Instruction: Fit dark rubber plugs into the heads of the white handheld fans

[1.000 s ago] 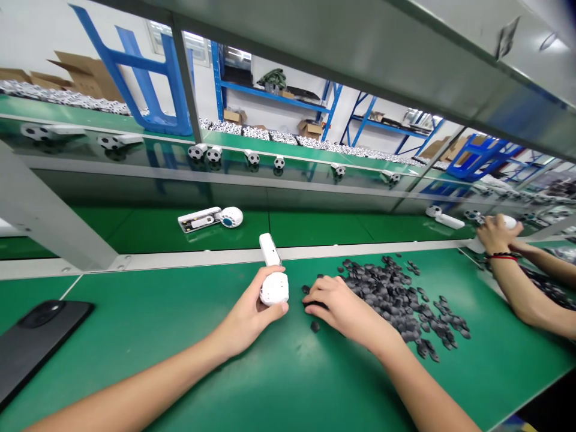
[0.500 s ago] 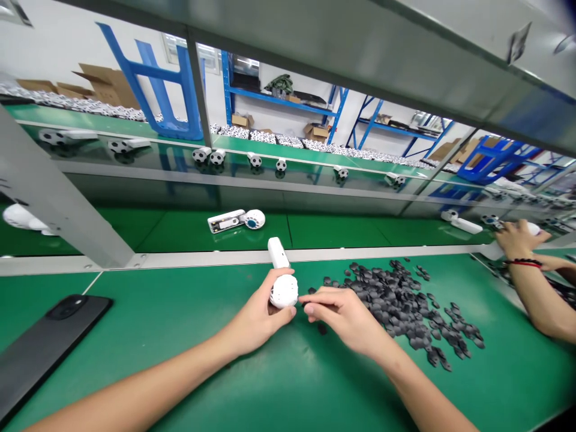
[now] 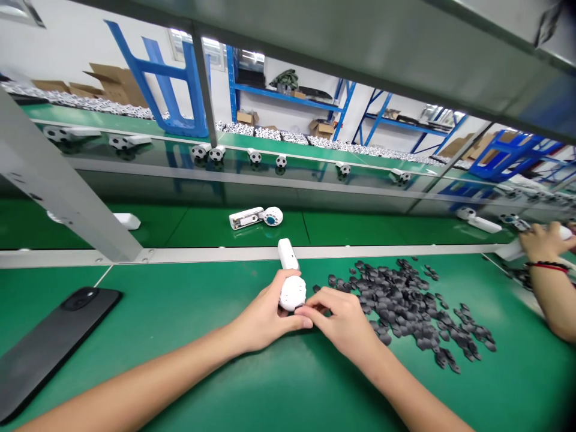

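My left hand point(image 3: 265, 318) is closed round a white device with a round, ball-like head point(image 3: 293, 293) and a flat oblong handle point(image 3: 288, 254) that points away from me. Small slots dot the head. At the lower right rim of the head, my right hand point(image 3: 337, 318) pinches a small black piece point(image 3: 299, 308), mostly covered by the fingertips. Thumb and forefinger touch the head there. Just right of my right hand lies a loose pile of small black pieces point(image 3: 405, 303) on the green tabletop point(image 3: 216, 384).
A black phone point(image 3: 54, 345) lies at left. Beyond the metal rail point(image 3: 216, 255), a green belt carries an opened white device point(image 3: 256, 217). A slanted grey post point(image 3: 76, 186) stands at left. A co-worker's hand point(image 3: 544, 243) works at far right. Football-patterned devices point(image 3: 217, 153) line the ledge behind.
My right hand has brought the black piece against the head's lower right rim. Devices on the belt have shifted rightward, and a white handle now shows beside the post. The view has shifted slightly.
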`<action>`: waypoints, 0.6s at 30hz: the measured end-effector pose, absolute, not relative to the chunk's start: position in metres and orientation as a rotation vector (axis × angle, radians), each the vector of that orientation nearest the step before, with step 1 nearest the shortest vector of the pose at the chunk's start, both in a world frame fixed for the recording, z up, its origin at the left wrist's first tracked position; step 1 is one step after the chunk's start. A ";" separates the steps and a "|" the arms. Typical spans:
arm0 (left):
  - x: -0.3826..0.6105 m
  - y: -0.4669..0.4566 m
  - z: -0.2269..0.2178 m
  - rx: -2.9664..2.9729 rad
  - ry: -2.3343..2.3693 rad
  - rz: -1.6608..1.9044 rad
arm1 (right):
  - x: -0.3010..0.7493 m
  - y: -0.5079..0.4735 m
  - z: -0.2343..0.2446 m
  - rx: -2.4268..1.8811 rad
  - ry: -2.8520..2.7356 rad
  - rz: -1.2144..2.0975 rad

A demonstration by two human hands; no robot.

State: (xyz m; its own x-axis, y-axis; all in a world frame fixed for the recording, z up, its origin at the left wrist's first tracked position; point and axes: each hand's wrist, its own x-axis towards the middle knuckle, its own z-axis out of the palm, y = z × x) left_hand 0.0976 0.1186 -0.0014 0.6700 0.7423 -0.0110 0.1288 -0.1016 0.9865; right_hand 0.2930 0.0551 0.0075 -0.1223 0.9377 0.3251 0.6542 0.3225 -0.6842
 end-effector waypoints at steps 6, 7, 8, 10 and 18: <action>0.097 0.119 -0.002 1.646 0.742 0.629 | 0.293 0.054 0.005 -1.410 -1.920 0.374; 0.097 0.119 -0.001 1.651 0.755 0.624 | 0.294 0.055 0.004 -1.414 -1.935 0.347; 0.097 0.119 -0.001 1.654 0.769 0.615 | 0.294 0.055 0.003 -1.416 -1.952 0.319; 0.097 0.119 0.001 1.658 0.793 0.598 | 0.295 0.056 0.002 -1.410 -1.982 0.257; 0.097 0.114 0.003 1.650 0.795 0.604 | 0.296 0.055 0.002 -1.367 -2.041 0.196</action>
